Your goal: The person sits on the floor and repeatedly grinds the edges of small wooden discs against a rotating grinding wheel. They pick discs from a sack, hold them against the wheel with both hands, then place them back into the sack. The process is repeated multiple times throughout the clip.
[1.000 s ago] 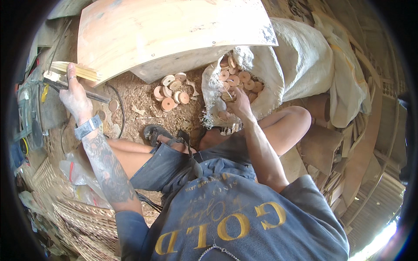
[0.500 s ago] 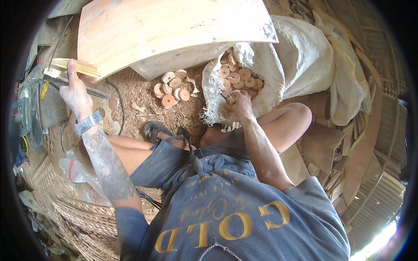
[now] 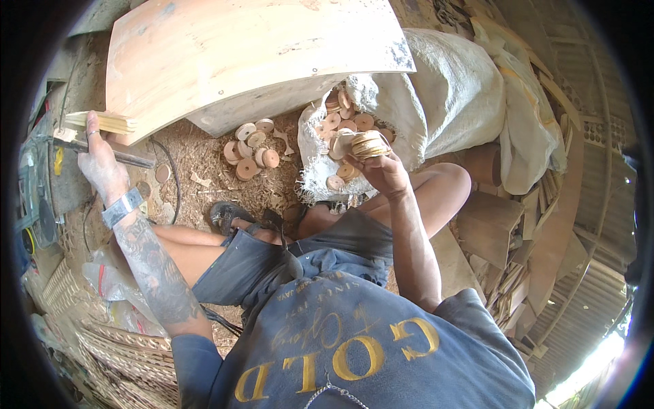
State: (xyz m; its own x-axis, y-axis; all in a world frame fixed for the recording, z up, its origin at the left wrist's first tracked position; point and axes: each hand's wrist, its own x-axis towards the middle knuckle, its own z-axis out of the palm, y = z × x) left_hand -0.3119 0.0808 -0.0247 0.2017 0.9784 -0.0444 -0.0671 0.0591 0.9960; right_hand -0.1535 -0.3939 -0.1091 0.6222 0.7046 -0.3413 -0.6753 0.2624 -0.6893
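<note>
Faded navy T-shirt (image 3: 385, 327), silver chain (image 3: 330, 387), wristwatch (image 3: 122, 207)

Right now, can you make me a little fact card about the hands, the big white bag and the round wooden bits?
Right hand: holding a stack of wooden discs at the sack's mouth
Left hand: touching wood strips; grip unclear
Sack: white, lying open with a frayed mouth, more discs inside
Pile: loose discs on the ground, left of the sack
Board: big and pale, beyond the pile
</note>
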